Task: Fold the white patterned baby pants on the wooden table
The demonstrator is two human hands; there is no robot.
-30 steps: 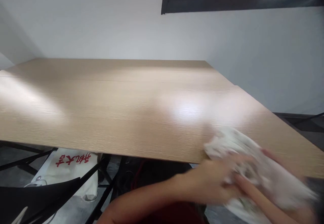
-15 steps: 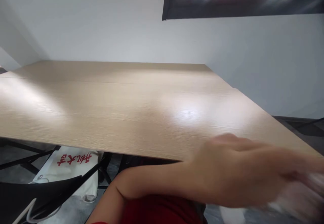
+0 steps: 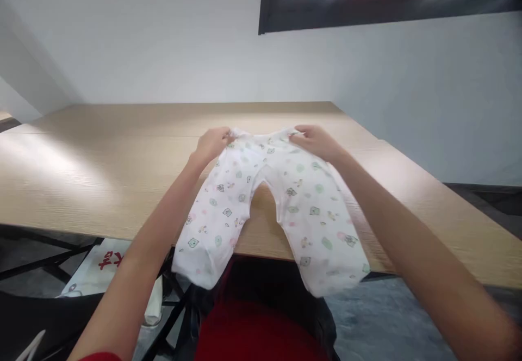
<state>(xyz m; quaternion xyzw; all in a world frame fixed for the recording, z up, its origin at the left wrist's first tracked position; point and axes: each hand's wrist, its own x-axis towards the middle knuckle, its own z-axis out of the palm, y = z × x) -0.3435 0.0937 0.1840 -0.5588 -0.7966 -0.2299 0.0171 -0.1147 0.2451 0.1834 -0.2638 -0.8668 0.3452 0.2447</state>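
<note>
A pair of white baby pants (image 3: 302, 187), printed with small green, pink and grey figures, is stretched out over the table (image 3: 122, 170). My left hand (image 3: 215, 142) pinches the left corner of the waistband. At the opposite corner, my right hand (image 3: 315, 141) grips the waistband between thumb and fingers. Both legs of the pants spread apart toward me, and their ends hang past the table's front edge. Wood shows through the gap between the legs.
Behind the table rises a pale wall (image 3: 171, 40) with a dark-framed window (image 3: 310, 10). Below the front edge at left are a white cloth bag (image 3: 92, 266) with red characters and a black chair (image 3: 41, 317). Grey floor (image 3: 379, 317) shows at lower right.
The pants have come into view, held over the table by both hands. The blurred arm that reached across to the lower right is gone from there.
</note>
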